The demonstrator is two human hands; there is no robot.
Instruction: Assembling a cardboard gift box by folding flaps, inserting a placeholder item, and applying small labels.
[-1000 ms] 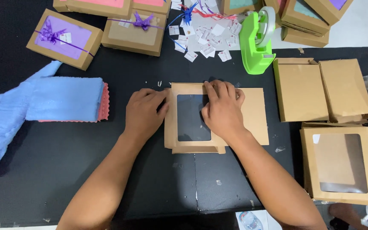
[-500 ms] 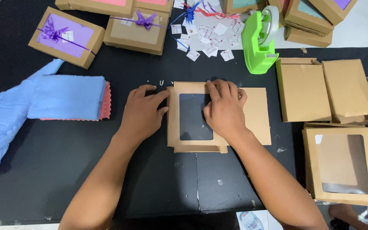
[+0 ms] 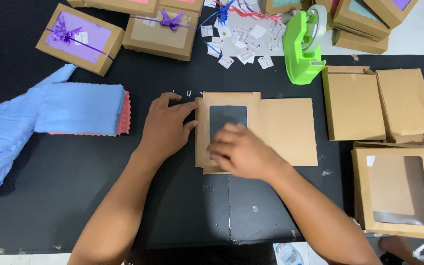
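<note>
- Flat box point(image 3: 251, 130), brown card with a dark window, lying in the middle of the black mat point(image 3: 74, 196), a plain flap spread out to its right.
- Left hand point(image 3: 165, 128) laid palm down at the box's left edge, fingers spread and flat, thumb touching the card; clamped on nothing.
- Right hand point(image 3: 241, 152) resting over the lower part of the window and the card below it, blurred, fingers loosely curled; grip impossible to tell.
- Blue cloth point(image 3: 50, 115) to the left of the left hand, well apart, folded over a pink scalloped piece point(image 3: 123, 113) showing at its right edge.
- Green tape dispenser point(image 3: 304, 46) standing above and to the right of the box, near its top edge.
- Small white tags point(image 3: 244, 41) scattered just left of the dispenser.
- Two flat brown boxes point(image 3: 379, 105) side by side to the right of the flap.
- Window lid point(image 3: 398, 191) at the lower right, overlapping others beneath it.
- Closed boxes with purple ribbon point(image 3: 79, 39) along the top left, one with a purple window, one brown.
- More stacked boxes point(image 3: 364, 19) at the top right.
</note>
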